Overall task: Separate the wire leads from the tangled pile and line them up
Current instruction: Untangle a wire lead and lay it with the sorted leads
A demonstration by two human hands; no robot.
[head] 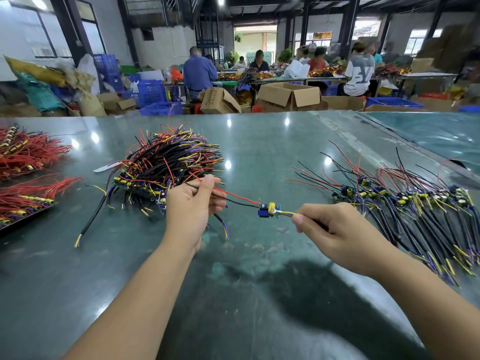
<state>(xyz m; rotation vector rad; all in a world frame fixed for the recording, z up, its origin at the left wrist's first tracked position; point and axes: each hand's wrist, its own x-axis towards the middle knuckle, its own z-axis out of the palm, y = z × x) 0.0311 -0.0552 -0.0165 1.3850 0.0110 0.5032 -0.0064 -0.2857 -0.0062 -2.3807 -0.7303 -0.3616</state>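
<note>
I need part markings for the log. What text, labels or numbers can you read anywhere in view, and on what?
None can be read with confidence.
Small circuit board held between the hands: any marking too small.
Tipped cardboard box beyond the table: dark print, blurred.
White shirt of a seated person: large dark graphic, unclear.
Blue crates: white marks, blurred.

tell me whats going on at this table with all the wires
A person is sorting wire leads. The left hand pinches the red and black wires of one lead, the right hand its other end, holding it above the table, between the tangled pile and a lined-up row.
</note>
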